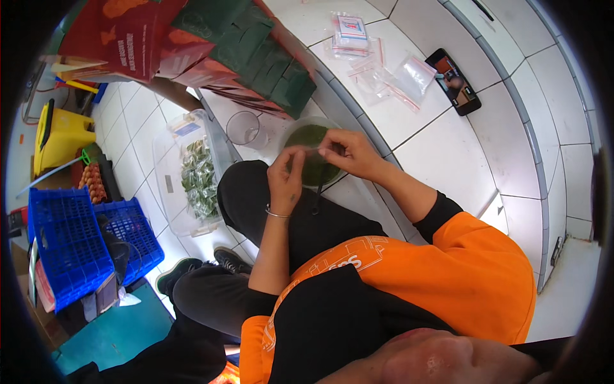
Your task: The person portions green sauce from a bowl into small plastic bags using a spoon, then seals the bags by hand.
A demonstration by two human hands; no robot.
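My left hand (286, 180) and my right hand (352, 152) pinch a small clear plastic bag (311, 149) between their fingertips. The bag is thin and partly hidden by the fingers. Directly below it stands a pale round tub (339, 178) with finely chopped or ground green stuff (307, 134) inside. A dark spoon-like handle (317, 199) sticks out over the tub's near rim. Beyond the tub, to the left, is a clear plastic cup (247, 129). A clear plastic storage box (168, 201) farther left holds several filled bags of green stuff (196, 180).
Loose clear zip bags (415, 79) and a bag stack (350, 32) lie on the white tiled ledge (441, 153), beside a phone (453, 81). Red and green printed cartons (254, 53) stand at the top. Blue crates (69, 240), egg trays (92, 183) and a yellow bucket (64, 137) are left.
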